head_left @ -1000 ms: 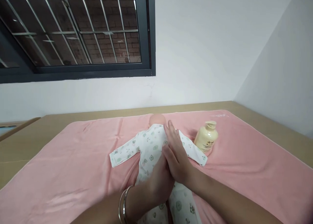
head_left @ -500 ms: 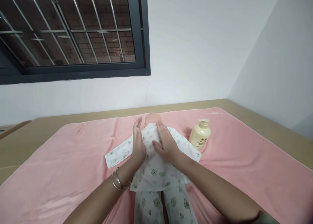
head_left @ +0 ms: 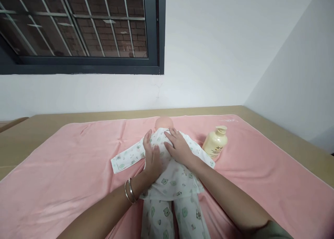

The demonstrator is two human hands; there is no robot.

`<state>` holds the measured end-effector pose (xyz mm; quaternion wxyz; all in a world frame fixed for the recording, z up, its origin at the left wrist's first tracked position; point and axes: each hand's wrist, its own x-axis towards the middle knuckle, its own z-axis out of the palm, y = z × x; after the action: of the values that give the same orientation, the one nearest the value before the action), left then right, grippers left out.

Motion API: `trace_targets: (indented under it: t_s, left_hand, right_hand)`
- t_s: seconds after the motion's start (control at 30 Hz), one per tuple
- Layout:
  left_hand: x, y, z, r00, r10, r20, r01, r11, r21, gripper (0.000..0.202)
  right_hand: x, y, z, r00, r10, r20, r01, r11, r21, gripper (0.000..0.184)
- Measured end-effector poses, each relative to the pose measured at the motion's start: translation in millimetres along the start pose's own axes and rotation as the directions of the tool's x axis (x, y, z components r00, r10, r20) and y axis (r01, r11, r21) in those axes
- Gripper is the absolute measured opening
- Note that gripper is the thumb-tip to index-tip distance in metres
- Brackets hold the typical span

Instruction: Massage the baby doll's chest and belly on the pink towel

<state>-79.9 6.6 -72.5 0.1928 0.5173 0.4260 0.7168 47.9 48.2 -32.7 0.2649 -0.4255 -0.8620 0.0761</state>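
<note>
A baby doll (head_left: 164, 122) with a bald head lies on the pink cloth. It wears a white long-sleeved top (head_left: 169, 178) and matching trousers (head_left: 159, 216), printed with small green and brown figures. On the upper part of the top rests my right hand (head_left: 179, 149), its fingers spread and palm down. My left hand (head_left: 152, 160) is at the other side of the top, its edge against the fabric, fingers stretched upward and the thumb apart. Neither hand grips anything. Two silver bangles (head_left: 130, 191) circle my left wrist.
A pale yellow pump bottle (head_left: 215, 141) stands to the right of the doll, close to its sleeve. The pink cloth (head_left: 78, 169) covers much of a tan surface (head_left: 273, 131). Behind are a white wall (head_left: 208, 58) and a dark-framed window (head_left: 104, 69) with metal bars.
My left hand has turned and shifted slightly right, toward the middle of the top. The fingers of my right hand have spread apart. The camera view has tilted slightly.
</note>
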Motion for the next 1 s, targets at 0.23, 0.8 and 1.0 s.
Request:
trace_targets:
  t_s: [0.23, 0.8, 1.0]
  left_hand:
    - [-1.8, 6.1, 1.1, 0.997, 0.080, 0.019, -0.081, 0.995, 0.058, 0.056]
    - [-2.2, 7.8, -2.7, 0.991, 0.114, 0.074, -0.121, 0.987, 0.105, 0.056]
    - [-2.2, 5.8, -1.8, 0.989, 0.123, 0.084, -0.131, 0.986, 0.105, 0.055]
  right_hand:
    - [-19.8, -16.3, 3.3, 0.949, -0.314, -0.013, 0.314, 0.949, 0.001, 0.045]
    - [-19.1, -5.3, -10.2, 0.922, -0.380, 0.072, 0.375, 0.924, 0.069, 0.033]
    - [-4.8, -6.6, -6.3, 0.998, -0.055, -0.004, 0.055, 0.998, -0.014, 0.045]
